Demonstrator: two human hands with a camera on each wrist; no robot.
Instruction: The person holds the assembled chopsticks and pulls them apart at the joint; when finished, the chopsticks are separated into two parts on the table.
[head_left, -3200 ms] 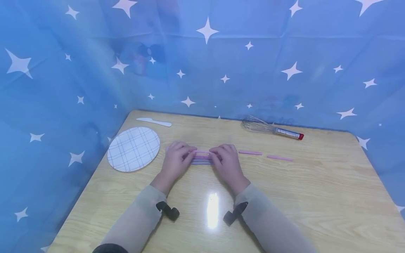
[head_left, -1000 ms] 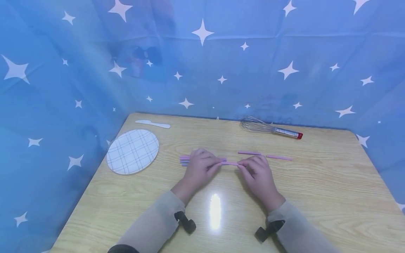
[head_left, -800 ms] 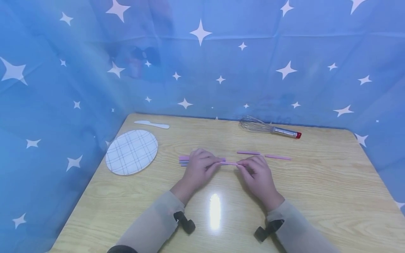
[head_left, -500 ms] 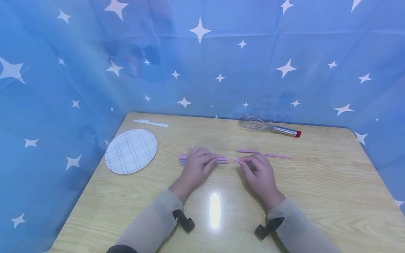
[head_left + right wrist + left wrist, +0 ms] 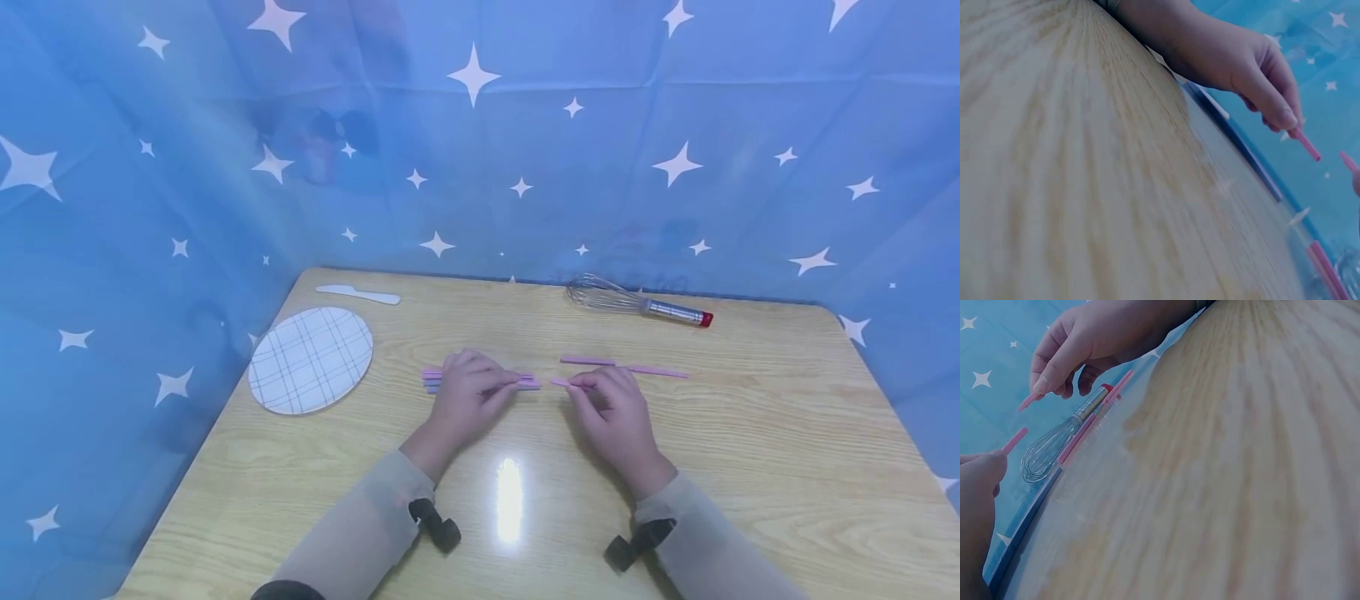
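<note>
My left hand [image 5: 463, 396] pinches a thin pink straw-like stick [image 5: 1308, 145] between thumb and fingertips. Under and behind that hand lies a row of pink and blue-grey sticks [image 5: 432, 378], partly hidden by it. Opposite, my right hand [image 5: 618, 408] pinches another short pink piece [image 5: 1027, 401], its tip aimed at the left hand's one. A small gap separates the two ends in both wrist views. How far each piece runs back inside the fingers is hidden. Just beyond the right hand, two loose pink sticks [image 5: 587, 361] lie end to end on the table.
A wire whisk [image 5: 637, 302] with a red-tipped handle lies near the table's back edge. To the left are a white plate [image 5: 311, 360] with a checked pattern and a white plastic knife [image 5: 358, 294]. A star-printed blue curtain [image 5: 480, 167] stands behind the wooden table [image 5: 712, 483].
Earlier both hands held one pink stick over the row, then shifted right and nearer. About half a second ago it came apart, leaving a piece in each hand. Since then the hands have barely moved.
</note>
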